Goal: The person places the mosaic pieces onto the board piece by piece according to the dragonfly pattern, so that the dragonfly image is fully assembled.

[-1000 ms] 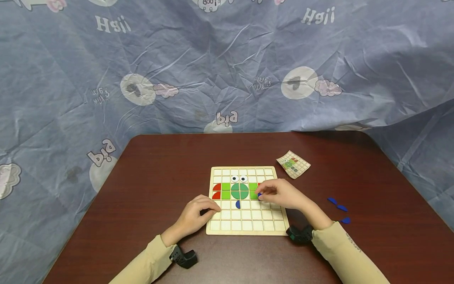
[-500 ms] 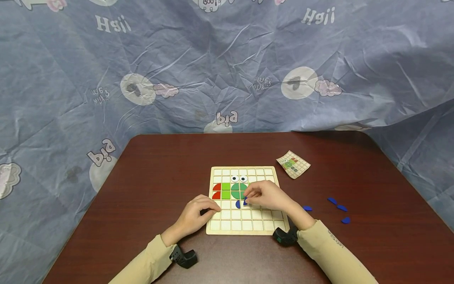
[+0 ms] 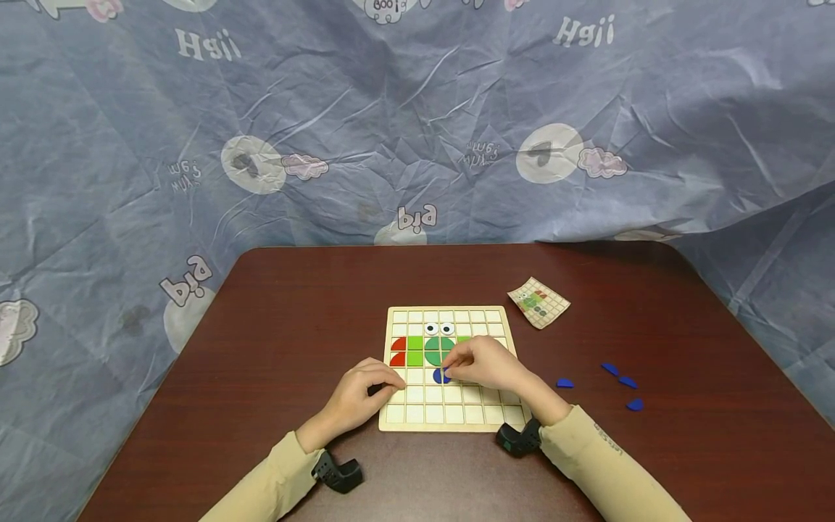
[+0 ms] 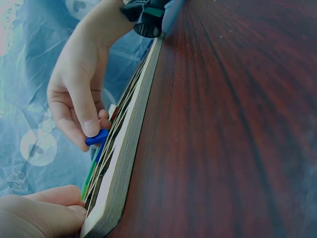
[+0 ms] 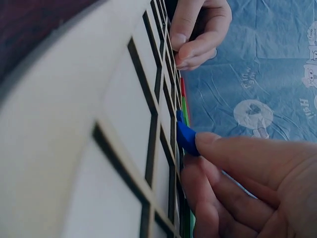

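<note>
On the table lies a pale wooden grid board [image 3: 463,414] with several coloured tiles in its cells. My right hand [image 3: 485,362] pinches a blue half-round tile [image 5: 186,139] between thumb and fingertips, tilted over the grid. It is right beside another blue half-round tile [image 3: 437,376] lying in a cell. My left hand [image 3: 362,391] rests its fingertips on the board's left edge. Red tiles [image 3: 399,351], light green squares [image 3: 415,351], a darker green round shape [image 3: 438,351] and two eye tiles [image 3: 439,328] lie above. My right hand hides some of the board's right side.
Right of the board are several loose blue tiles, among them one near the forearm [image 3: 565,383] and another farther right [image 3: 635,404]. A small pattern card [image 3: 539,302] lies behind the board's right corner. A printed blue-grey cloth [image 3: 417,145] hangs behind the brown table [image 3: 313,312].
My right hand has moved left across the board with the blue tile, up to the one in the grid. A loose blue tile came into view beside the forearm. My left hand stayed still.
</note>
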{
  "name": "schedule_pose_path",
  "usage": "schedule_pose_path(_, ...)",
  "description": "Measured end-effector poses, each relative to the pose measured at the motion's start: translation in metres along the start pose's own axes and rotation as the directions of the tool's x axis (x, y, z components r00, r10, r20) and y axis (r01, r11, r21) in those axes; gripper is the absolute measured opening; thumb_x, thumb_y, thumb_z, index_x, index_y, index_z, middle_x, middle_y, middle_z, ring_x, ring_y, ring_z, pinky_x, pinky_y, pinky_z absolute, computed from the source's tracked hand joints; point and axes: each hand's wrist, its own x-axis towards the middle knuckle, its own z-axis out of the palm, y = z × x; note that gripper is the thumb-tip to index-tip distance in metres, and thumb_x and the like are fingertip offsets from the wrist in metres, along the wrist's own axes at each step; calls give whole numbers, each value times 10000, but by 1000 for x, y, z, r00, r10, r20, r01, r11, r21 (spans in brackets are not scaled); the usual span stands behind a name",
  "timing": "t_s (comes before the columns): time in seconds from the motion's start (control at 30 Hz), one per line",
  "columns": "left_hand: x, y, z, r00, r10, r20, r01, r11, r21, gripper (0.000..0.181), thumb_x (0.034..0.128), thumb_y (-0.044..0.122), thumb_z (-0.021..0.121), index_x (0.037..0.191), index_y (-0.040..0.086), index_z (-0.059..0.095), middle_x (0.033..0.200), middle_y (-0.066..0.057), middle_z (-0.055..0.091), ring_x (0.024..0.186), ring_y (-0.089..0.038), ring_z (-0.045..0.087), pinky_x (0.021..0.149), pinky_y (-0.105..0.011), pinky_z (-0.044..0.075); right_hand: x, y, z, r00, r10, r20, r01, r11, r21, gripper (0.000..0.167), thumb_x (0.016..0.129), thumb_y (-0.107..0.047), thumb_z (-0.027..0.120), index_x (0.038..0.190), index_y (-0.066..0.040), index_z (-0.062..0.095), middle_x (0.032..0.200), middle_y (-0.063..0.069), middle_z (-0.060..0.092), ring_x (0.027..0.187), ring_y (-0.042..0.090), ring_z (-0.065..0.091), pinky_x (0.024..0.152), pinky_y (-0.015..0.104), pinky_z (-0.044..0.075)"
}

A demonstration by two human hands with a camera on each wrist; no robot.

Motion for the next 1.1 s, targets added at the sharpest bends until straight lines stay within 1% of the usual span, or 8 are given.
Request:
schedule_pose_path(0.1,0,0,0,1000,0,1,0,1000,4,183,824,24,676,897,180,739,913,107,680,920,-99,576,817,-267,488,0,0,1,1000,8,-11,-9,999,-44,67,845,-147,704,893,-144,751,816,-94,684,694,22,598,608,214,492)
schedule_pose_path(0.27,0,1,0,1000,6,2,-6,1000,5,177,826,25,675,899,174,738,913,100,680,923,-102,577,820,-263,488,0,1,2,1000,3,-21,-5,997,-80,90,848,-139,693,910,-144,758,852,-84,691,700,17,589,606,220,487)
schedule_pose_path(0.4,0,0,0,1000,14,-2,-14,1000,2,174,820,21,677,895,165,738,908,91,681,919,-106,578,820,-260,487,0,0,3,1000,3,-27,-6,996,-91,96,844,-125,692,912,-135,760,858,-72,695,700,19,584,603,219,484)
schedule_pose_path(0.5,0,0,0,1000,18,-5,-18,1000,2,175,815,18,680,892,164,738,904,90,681,915,-107,577,820,-259,485,0,-1,3,999,22,-25,-24,995,-94,92,844,-129,695,909,-141,758,831,-89,687,662,15,560,595,215,472)
schedule_pose_path(0.63,0,0,0,1000,17,-2,-17,1000,0,170,823,25,678,897,167,737,911,91,681,917,-107,576,820,-263,485,-1,-1,2,999,35,-19,-36,996,-75,101,844,-134,697,929,-131,751,794,-106,667,649,17,552,606,218,475)
schedule_pose_path(0.77,0,1,0,1000,25,-4,-25,1000,-4,164,833,28,670,901,161,737,913,83,682,918,-112,576,822,-262,485,-5,-2,-5,999,42,-19,-42,998,-41,128,850,-141,690,963,-105,739,815,-81,675,687,39,586,618,233,492)
schedule_pose_path(0.9,0,2,0,1000,30,-5,-30,1000,-5,163,832,24,667,901,154,737,912,75,684,918,-116,577,824,-257,485,-11,0,-16,997,61,-42,-62,998,-31,138,851,-132,680,976,-97,726,820,-78,672,695,60,587,622,246,495)
schedule_pose_path(1.1,0,1,-1,1000,26,-5,-26,1000,-5,168,824,18,673,899,153,738,912,76,683,912,-113,578,820,-261,487,-23,12,-33,998,28,-61,-29,999,-17,140,832,-117,706,966,-78,711,795,-86,654,702,69,594,644,242,510)
